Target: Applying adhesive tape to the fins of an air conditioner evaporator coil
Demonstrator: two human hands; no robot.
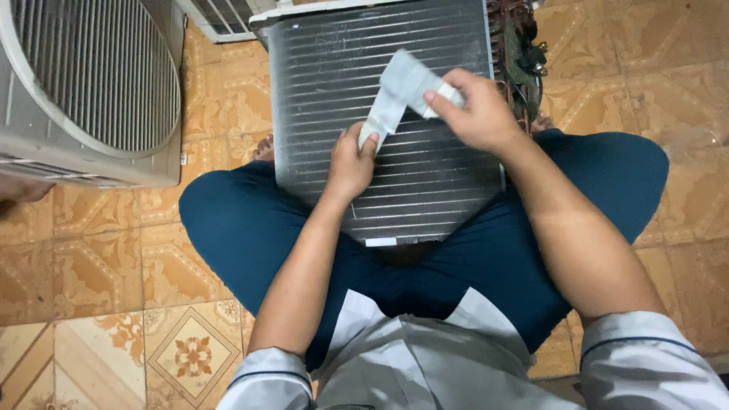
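- The left hand [351, 163] pinches the near end of a folded grey cloth [399, 95].
- The right hand [474, 110] grips the cloth's far end; the hands are slightly apart.
- The cloth lies stretched over a finned coil panel [395, 182] resting across the person's lap.
- A fan unit [91, 83] stands at far left on the tiled floor [99, 281].

A home floor used as a repair spot: ornate patterned floor tiles [190, 353] in tan and orange, an air-conditioner outdoor unit [91, 83] with its round fan grille, and a finned condenser coil [334, 83] lying flat.
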